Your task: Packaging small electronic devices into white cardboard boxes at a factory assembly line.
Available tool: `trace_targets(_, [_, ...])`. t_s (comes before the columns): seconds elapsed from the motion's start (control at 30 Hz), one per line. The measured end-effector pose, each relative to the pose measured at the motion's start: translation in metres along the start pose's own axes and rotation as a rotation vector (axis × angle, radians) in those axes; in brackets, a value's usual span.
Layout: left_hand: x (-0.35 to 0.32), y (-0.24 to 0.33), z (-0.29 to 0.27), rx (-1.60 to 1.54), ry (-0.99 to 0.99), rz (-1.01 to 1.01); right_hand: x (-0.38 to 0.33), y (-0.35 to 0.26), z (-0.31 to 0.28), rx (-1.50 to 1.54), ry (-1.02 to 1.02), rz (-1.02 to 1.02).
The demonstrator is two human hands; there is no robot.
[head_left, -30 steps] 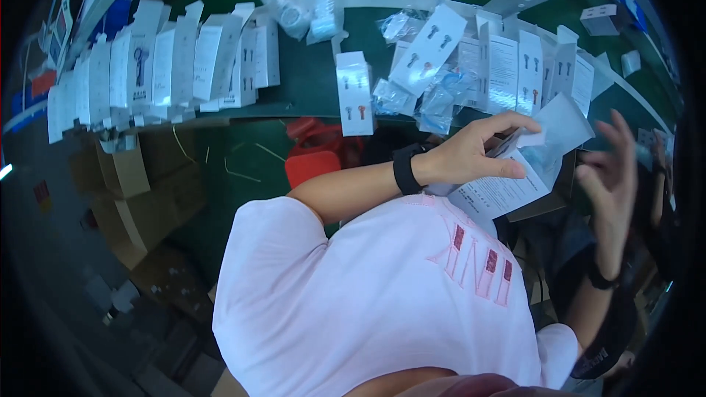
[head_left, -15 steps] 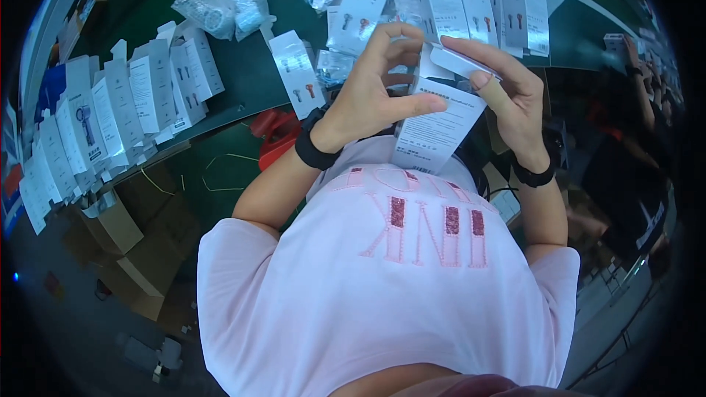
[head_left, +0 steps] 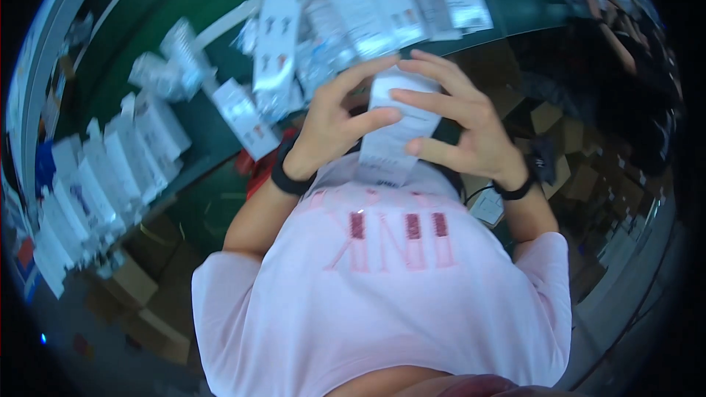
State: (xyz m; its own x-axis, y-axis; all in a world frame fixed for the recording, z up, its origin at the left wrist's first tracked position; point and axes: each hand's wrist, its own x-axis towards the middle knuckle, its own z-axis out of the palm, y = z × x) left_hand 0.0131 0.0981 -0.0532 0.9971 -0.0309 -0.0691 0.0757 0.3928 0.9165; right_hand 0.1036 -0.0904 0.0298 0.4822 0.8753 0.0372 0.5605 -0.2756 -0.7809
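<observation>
A white printed carton (head_left: 386, 148) is held upright-tilted in front of my chest, its lower end against my shirt. My left hand (head_left: 327, 119) grips its left side, thumb on the printed face and fingers at the top edge. From the right, my right hand (head_left: 474, 123) closes on the carton, with fingers over its top and face and the thumb at its right edge. The top is partly hidden by my fingers, and the picture is blurred. Just left of my left hand, another white carton (head_left: 246, 119) with small pictures lies at the table's edge.
Several white cartons (head_left: 110, 169) stand in a row at the left of the green table (head_left: 202, 165). More cartons (head_left: 397, 11) and clear plastic bags lie at the far side. Bubble-wrapped items (head_left: 165, 73) sit back left. Brown cardboard boxes (head_left: 158, 334) are below. Another person's arm (head_left: 614, 40) shows far right.
The carton's raised top flap no longer stands up. My right hand has come down over the carton's top and face. The view has shifted, so the table things sit further left.
</observation>
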Motion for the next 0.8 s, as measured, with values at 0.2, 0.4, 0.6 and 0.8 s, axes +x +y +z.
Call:
trace_targets(0.2, [0.033,-0.007,0.042,0.084,0.068,0.015,-0.014,0.044,-0.040,0.380,0.178,0.435])
trace_targets(0.4, [-0.002,0.002,0.025,0.296,0.254,0.015,-0.048,0.187,-0.183,-0.274,0.809,0.457])
trace_targets(0.6, [-0.088,0.021,-0.044,0.555,0.933,-0.203,-0.075,0.484,-0.224,-0.661,0.833,0.486])
trace_targets(0.8, [-0.086,0.012,-0.194,0.973,1.099,-0.421,-0.059,0.484,-0.271,-0.863,0.898,0.923])
